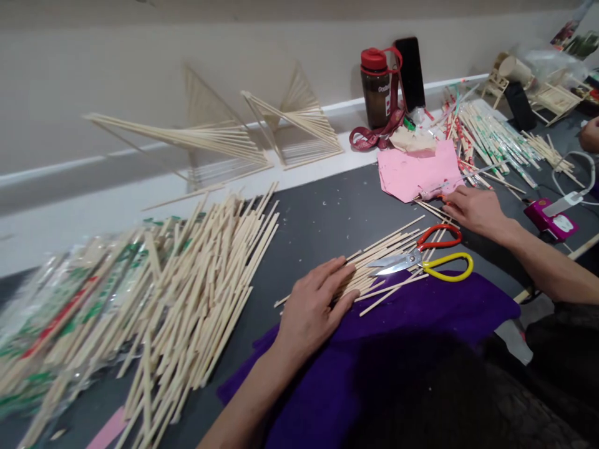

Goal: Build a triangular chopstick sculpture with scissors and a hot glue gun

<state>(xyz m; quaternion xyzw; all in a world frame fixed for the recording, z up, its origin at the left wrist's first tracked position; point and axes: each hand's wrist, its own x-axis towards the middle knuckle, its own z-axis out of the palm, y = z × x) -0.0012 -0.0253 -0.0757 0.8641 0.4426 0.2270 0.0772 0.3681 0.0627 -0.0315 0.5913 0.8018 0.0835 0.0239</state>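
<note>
My left hand (314, 302) lies over the left end of a small bundle of thin wooden sticks (374, 254), fingers spread a little. Across that bundle rest scissors (412, 257) with one red and one yellow handle, touched by neither hand. Farther right, my right hand (472, 211) is at the edge of the pink sheets (416, 171), its fingers near the back end of a glue gun (428, 194). Whether those fingers grip it is too small to tell. Purple cloth (309, 393) lies under my left forearm and part of the bundle.
Left, a large pile of loose sticks (206, 299) lies beside wrapped chopsticks (70, 312). Two twisted stick structures (309, 125) stand by the wall. Behind the pink sheets are a bottle (375, 93) and a phone (410, 73). A magenta device (551, 219) and another person's hand (590, 134) are right.
</note>
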